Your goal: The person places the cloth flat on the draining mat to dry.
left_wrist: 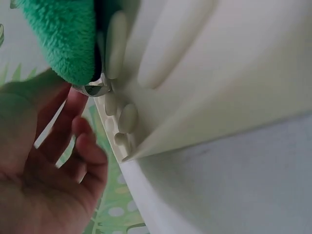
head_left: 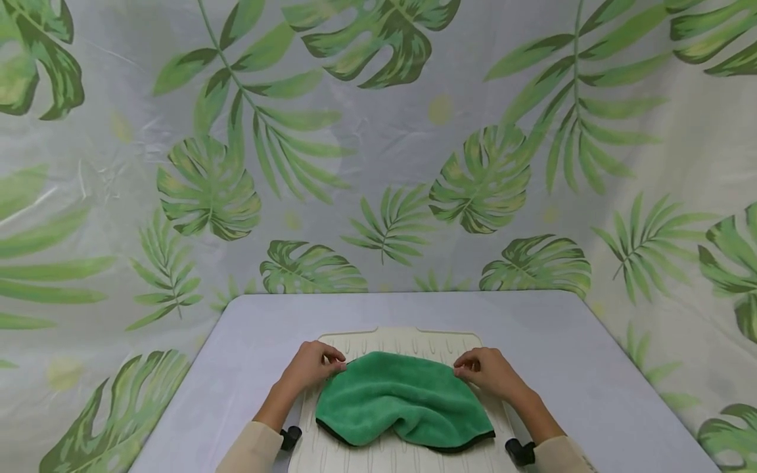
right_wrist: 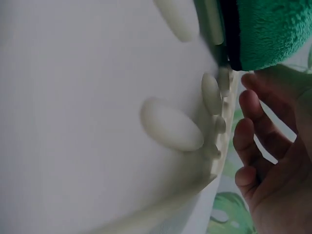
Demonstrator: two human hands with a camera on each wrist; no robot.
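Leafy curtain [head_left: 390, 131] fills the upper frame; lower centre, left hand [head_left: 312, 364] and right hand [head_left: 487, 373] pinch the cloth [head_left: 402, 387] over the board [head_left: 397, 338]: partly spread, seemingly not yet flat.

The head camera faces forward and down over the white table [head_left: 591, 368], far enough back to include the patterned backdrop [head_left: 414, 112]. The wrist cameras look, tilted and close, along the ridged board [head_left: 396, 338]: left hand [left_wrist: 48, 180] at left of one frame, right hand [right_wrist: 287, 180] at right of the other. All three share the green cloth [head_left: 408, 391].
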